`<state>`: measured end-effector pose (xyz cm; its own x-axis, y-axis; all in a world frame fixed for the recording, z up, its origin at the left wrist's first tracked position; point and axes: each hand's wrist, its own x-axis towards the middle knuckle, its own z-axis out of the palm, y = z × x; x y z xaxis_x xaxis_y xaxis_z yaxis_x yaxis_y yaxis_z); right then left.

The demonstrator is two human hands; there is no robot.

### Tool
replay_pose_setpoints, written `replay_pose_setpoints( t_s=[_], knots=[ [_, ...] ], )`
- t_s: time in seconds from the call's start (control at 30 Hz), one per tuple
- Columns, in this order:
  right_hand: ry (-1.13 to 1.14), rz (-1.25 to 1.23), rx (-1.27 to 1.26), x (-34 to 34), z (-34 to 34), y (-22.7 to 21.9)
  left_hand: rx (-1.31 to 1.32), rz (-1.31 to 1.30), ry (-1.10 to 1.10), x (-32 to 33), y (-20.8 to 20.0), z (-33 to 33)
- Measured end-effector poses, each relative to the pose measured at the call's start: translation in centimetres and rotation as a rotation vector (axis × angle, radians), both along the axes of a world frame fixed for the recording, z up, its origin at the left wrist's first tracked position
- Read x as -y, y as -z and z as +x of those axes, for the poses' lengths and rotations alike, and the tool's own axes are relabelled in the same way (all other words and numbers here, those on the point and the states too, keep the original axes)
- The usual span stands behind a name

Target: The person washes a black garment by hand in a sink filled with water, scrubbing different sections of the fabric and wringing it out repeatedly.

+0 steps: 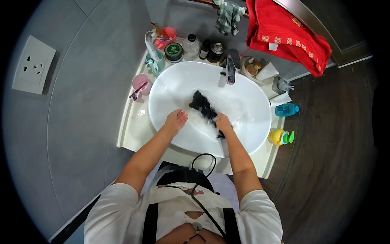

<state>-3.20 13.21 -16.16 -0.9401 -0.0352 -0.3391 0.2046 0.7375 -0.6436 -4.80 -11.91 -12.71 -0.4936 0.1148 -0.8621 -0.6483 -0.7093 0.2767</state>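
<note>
A wet black cloth point(202, 104) lies bunched in the white oval basin point(164, 87), with sudsy water around it. My right hand point(222, 121) is closed on its lower right part, and a bit of the cloth shows below the hand. My left hand point(177, 120) hovers over the left side of the basin, apart from the cloth. Its fingers are stretched and slightly cupped, with nothing in them. Behind the cloth, the metal faucet point(231, 69) reaches over the basin's far rim.
Along the counter's left stand a pink cup point(141, 83) and a teal cup point(158, 65). Behind the basin are a green-lidded jar point(174, 51) and a clear bottle point(191, 49). A blue bottle point(286, 110) and yellow pump bottle point(277, 137) line the right edge. A red towel point(280, 36) hangs above.
</note>
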Motion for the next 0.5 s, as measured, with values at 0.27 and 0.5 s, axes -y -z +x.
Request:
replay_pose_setpoints(
  t_s=[0.27, 0.5],
  knots=[
    [0.37, 0.104, -0.009, -3.2, -3.1, -2.0, -0.016, 0.0, 0.013, 1.4, 0.3, 0.3],
    [-0.167, 0.425, -0.127, 1.1, 0.5, -3.9, 0.02, -0.003, 0.008, 1.0, 0.4, 0.9]
  ],
)
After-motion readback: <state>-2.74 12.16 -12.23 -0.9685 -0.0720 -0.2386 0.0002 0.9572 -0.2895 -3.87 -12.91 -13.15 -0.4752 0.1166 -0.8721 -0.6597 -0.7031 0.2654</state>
